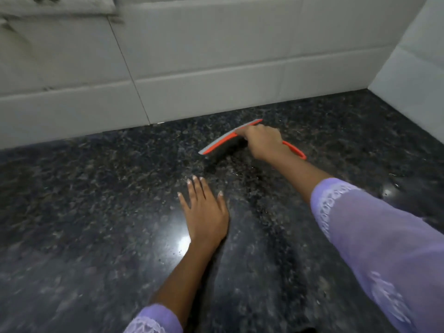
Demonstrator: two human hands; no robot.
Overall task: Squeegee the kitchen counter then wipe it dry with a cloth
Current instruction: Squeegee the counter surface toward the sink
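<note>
The dark speckled polished-stone desk (pixel 96 212) fills the lower part of the view, backed by a pale grey tiled wall (pixel 192 56) along its far edge and a second wall face at the far right. The right hand (pixel 263 143) reaches out to the far middle of the desk and grips the orange plastic squeegee with a grey rubber blade (pixel 228 138): its fingers (pixel 243 133) are curled over the head just behind the blade, and the orange loop handle pokes out past the wrist on the right. Holding it so close to the blade probably lets the person bear down evenly, and the blade edge lies on the stone, slanting from near-left to far-right, not far from the wall, which suggests a stroke that starts at the back and pulls water toward the near side.

The left hand (pixel 204 212) lies flat on the desk nearer the person, fingers straight and slightly spread, holding nothing; it looks like a brace for the forward lean. Lilac sleeves with white lace trim (pixel 374 236) cover both forearms.

A few water beads glint near the right edge. No cloth is in view, so the drying step seems not yet begun.
</note>
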